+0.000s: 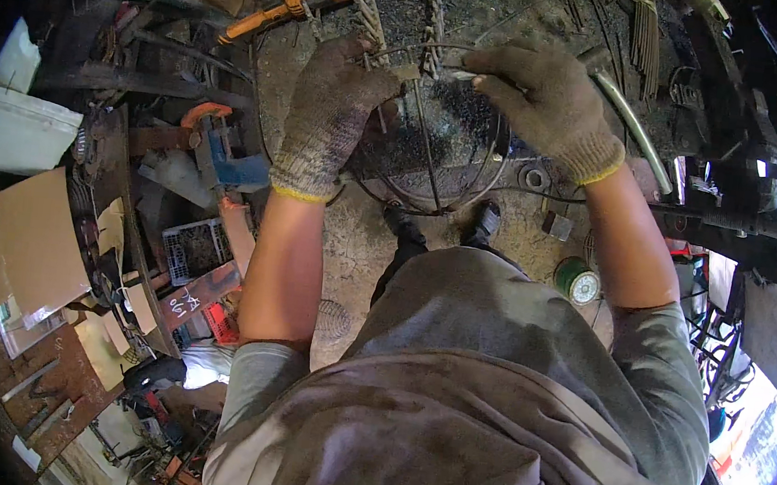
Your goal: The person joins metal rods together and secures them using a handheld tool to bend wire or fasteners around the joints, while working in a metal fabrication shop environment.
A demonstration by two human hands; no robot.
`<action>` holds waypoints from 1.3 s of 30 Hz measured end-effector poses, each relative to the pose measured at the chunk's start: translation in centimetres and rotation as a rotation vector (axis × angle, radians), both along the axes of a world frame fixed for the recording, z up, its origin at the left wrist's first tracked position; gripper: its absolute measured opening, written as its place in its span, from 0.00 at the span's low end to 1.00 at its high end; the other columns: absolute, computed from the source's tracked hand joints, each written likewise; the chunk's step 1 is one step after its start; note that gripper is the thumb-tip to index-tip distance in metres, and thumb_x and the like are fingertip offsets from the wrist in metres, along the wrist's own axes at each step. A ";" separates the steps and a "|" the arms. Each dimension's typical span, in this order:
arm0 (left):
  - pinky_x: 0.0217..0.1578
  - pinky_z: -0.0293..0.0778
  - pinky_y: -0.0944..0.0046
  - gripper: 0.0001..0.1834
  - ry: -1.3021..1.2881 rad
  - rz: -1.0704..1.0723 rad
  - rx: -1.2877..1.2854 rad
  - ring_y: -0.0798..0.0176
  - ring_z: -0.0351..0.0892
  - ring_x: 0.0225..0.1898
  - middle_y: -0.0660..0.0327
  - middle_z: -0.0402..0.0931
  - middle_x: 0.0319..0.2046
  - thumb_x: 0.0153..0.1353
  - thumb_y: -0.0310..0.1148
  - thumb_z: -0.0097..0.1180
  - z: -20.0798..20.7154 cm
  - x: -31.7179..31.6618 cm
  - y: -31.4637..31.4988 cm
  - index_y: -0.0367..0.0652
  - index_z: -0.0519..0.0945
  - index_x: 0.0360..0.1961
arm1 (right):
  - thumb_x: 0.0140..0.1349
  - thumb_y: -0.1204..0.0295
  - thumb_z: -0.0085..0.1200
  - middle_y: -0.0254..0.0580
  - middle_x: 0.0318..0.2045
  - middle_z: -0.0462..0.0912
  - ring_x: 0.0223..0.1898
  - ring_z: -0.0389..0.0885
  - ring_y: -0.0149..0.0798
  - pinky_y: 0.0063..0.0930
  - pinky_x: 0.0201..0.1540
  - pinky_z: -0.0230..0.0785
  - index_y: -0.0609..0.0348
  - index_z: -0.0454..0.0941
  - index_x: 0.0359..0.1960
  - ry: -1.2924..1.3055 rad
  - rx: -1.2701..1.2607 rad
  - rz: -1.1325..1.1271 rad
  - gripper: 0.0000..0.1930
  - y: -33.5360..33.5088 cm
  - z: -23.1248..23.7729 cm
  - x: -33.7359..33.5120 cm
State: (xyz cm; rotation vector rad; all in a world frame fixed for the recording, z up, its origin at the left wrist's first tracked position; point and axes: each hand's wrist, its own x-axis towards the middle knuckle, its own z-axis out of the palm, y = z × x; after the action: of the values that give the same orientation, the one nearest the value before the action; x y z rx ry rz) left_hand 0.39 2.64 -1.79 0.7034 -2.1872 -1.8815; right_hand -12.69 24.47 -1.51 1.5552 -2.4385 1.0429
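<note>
The left hand grips the round wire frame near the surface front edge; can't tell what the right hand grips. Best hold it still.

floor: tan, stained | left: cardboard sheets | right: bright glare, perhaps an opening

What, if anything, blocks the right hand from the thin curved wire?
Nothing visible does: the right hand appears to meet the thin curved wire directly, and the wire arches across toward the left hand.
</note>
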 end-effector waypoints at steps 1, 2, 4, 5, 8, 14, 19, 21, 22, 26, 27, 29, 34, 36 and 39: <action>0.39 0.78 0.64 0.27 0.035 -0.011 -0.048 0.64 0.83 0.36 0.58 0.83 0.34 0.57 0.33 0.68 -0.6 0.0 -0.2 0.35 0.76 0.57 | 0.66 0.63 0.59 0.45 0.40 0.86 0.44 0.84 0.50 0.42 0.50 0.78 0.50 0.87 0.45 0.002 0.000 0.002 0.11 -0.4 0.0 0.0; 0.38 0.78 0.64 0.27 0.071 -0.023 -0.096 0.64 0.83 0.37 0.58 0.83 0.34 0.57 0.32 0.67 -0.9 0.0 -0.4 0.36 0.76 0.56 | 0.66 0.62 0.58 0.44 0.40 0.86 0.44 0.84 0.50 0.42 0.50 0.78 0.50 0.86 0.45 0.003 0.028 0.037 0.11 -0.8 0.0 0.0; 0.38 0.78 0.63 0.26 0.067 -0.035 -0.247 0.63 0.84 0.37 0.57 0.83 0.36 0.56 0.33 0.69 -1.0 0.0 -0.8 0.36 0.78 0.56 | 0.67 0.61 0.57 0.43 0.40 0.86 0.45 0.84 0.50 0.43 0.50 0.78 0.50 0.86 0.45 0.004 0.057 0.074 0.12 -1.7 -0.1 0.0; 0.39 0.79 0.63 0.26 0.061 -0.048 -0.398 0.63 0.84 0.36 0.56 0.84 0.37 0.56 0.35 0.70 -1.0 0.0 -0.9 0.36 0.80 0.55 | 0.67 0.61 0.56 0.42 0.40 0.86 0.45 0.84 0.50 0.43 0.49 0.78 0.50 0.86 0.45 0.053 0.077 0.097 0.12 -2.2 -0.2 0.0; 0.39 0.79 0.63 0.26 0.101 -0.009 -0.297 0.63 0.84 0.36 0.56 0.85 0.38 0.57 0.34 0.70 -2.0 0.0 -1.1 0.36 0.80 0.55 | 0.66 0.60 0.55 0.42 0.40 0.85 0.45 0.84 0.50 0.44 0.50 0.78 0.49 0.85 0.46 0.110 0.120 0.134 0.13 -3.2 0.1 0.3; 0.40 0.79 0.65 0.25 0.025 -0.047 -0.230 0.64 0.84 0.38 0.57 0.84 0.38 0.57 0.35 0.70 -0.6 0.0 -0.7 0.36 0.81 0.55 | 0.64 0.62 0.57 0.42 0.40 0.85 0.46 0.84 0.49 0.44 0.51 0.78 0.49 0.85 0.46 0.200 0.255 0.113 0.12 -3.7 0.5 0.3; 0.36 0.79 0.66 0.28 0.110 -0.061 -0.082 0.65 0.84 0.36 0.58 0.83 0.36 0.57 0.35 0.70 -0.9 0.6 -0.7 0.36 0.77 0.57 | 0.62 0.65 0.60 0.44 0.40 0.85 0.45 0.85 0.50 0.44 0.50 0.78 0.49 0.86 0.45 0.290 0.291 0.131 0.11 -0.8 1.1 -1.7; 0.32 0.78 0.67 0.30 0.149 -0.021 0.088 0.65 0.83 0.32 0.59 0.82 0.33 0.56 0.36 0.70 -0.6 1.4 -0.4 0.35 0.75 0.57 | 0.62 0.66 0.61 0.46 0.40 0.86 0.46 0.85 0.50 0.44 0.49 0.77 0.51 0.86 0.45 0.083 0.016 0.040 0.12 0.0 1.9 -1.9; 0.31 0.78 0.66 0.30 0.126 -0.027 0.103 0.65 0.83 0.31 0.59 0.82 0.33 0.57 0.35 0.70 -0.1 1.4 -0.4 0.36 0.74 0.58 | 0.62 0.66 0.61 0.46 0.40 0.86 0.46 0.85 0.50 0.44 0.49 0.77 0.51 0.86 0.45 0.084 0.015 0.030 0.12 0.4 1.8 -1.9; 0.31 0.79 0.66 0.28 0.148 -0.077 0.059 0.65 0.83 0.29 0.58 0.83 0.34 0.60 0.32 0.69 -1.6 2.0 -0.4 0.38 0.73 0.59 | 0.63 0.65 0.60 0.47 0.38 0.86 0.45 0.84 0.51 0.44 0.49 0.77 0.53 0.86 0.46 0.005 0.021 -0.126 0.12 1.3 0.3 -1.0; 0.31 0.79 0.66 0.27 0.162 -0.091 0.039 0.65 0.82 0.29 0.58 0.83 0.34 0.60 0.31 0.68 -1.8 2.1 -0.3 0.39 0.73 0.59 | 0.64 0.65 0.60 0.47 0.37 0.86 0.44 0.84 0.52 0.44 0.49 0.77 0.53 0.86 0.46 -0.003 -0.014 -0.100 0.12 1.3 0.0 -0.5; 0.32 0.79 0.66 0.25 0.090 -0.046 0.083 0.64 0.83 0.29 0.58 0.84 0.34 0.60 0.29 0.69 -1.0 2.0 0.0 0.40 0.74 0.58 | 0.64 0.65 0.60 0.47 0.37 0.86 0.44 0.84 0.52 0.43 0.49 0.77 0.53 0.86 0.46 -0.039 -0.005 -0.094 0.12 1.2 -0.4 -0.1; 0.34 0.79 0.65 0.24 0.171 -0.135 -0.423 0.63 0.83 0.31 0.56 0.83 0.36 0.58 0.26 0.68 -1.8 1.6 -0.7 0.38 0.75 0.56 | 0.65 0.64 0.59 0.47 0.40 0.86 0.45 0.85 0.51 0.42 0.48 0.78 0.52 0.86 0.45 -0.071 0.028 -0.065 0.12 0.9 -0.4 0.9; 0.35 0.80 0.64 0.24 0.023 -0.097 -0.243 0.63 0.84 0.32 0.55 0.81 0.39 0.58 0.24 0.67 -0.4 1.6 0.3 0.39 0.76 0.56 | 0.66 0.64 0.58 0.45 0.41 0.86 0.45 0.85 0.50 0.42 0.48 0.78 0.51 0.86 0.45 -0.098 0.067 -0.037 0.11 0.7 -0.4 1.4; 0.35 0.79 0.65 0.23 -0.013 -0.032 -0.077 0.64 0.84 0.32 0.57 0.81 0.38 0.57 0.25 0.68 -0.1 1.5 0.6 0.39 0.77 0.55 | 0.66 0.64 0.57 0.44 0.42 0.87 0.44 0.85 0.50 0.42 0.47 0.78 0.51 0.86 0.45 -0.033 0.034 0.042 0.11 0.3 -0.2 1.9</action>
State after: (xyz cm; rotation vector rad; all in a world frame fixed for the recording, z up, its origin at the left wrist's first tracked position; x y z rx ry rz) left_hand 1.91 3.23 -1.89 0.6729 -2.2789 -1.8013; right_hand -10.78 24.78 -1.72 1.6185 -2.4683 1.0478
